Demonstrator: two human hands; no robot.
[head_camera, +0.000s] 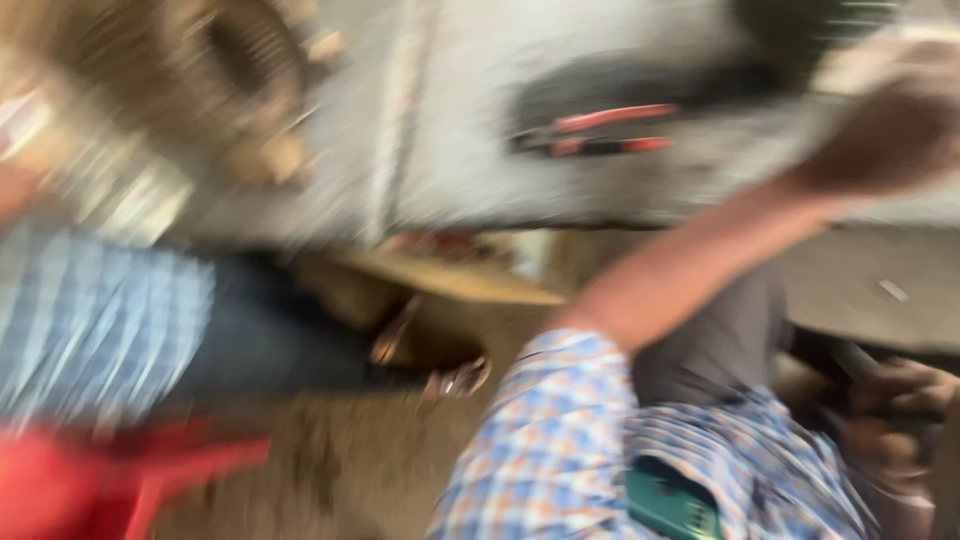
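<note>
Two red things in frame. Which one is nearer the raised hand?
The red-handled tool lying on the grey surface, left of the raised hand. The other red thing, a plastic stool, sits far off at lower left.

Bench top (450, 150) bare at centre — red-handled pliers (600, 130) beside raised right hand (890, 130).

Frame heavily motion-blurred; finishes partly indeterminate. Counter (470, 150): grey, matt, looks like painted metal or stone, cannot tell which. Pliers (600, 130): red handles, smooth plastic-looking grips. Shirt sleeve (560, 440): checked woven cloth, matt. Red stool (90, 480): smooth plastic look. Floor (360, 450): rough, dull brown, earthen or concrete.
</note>
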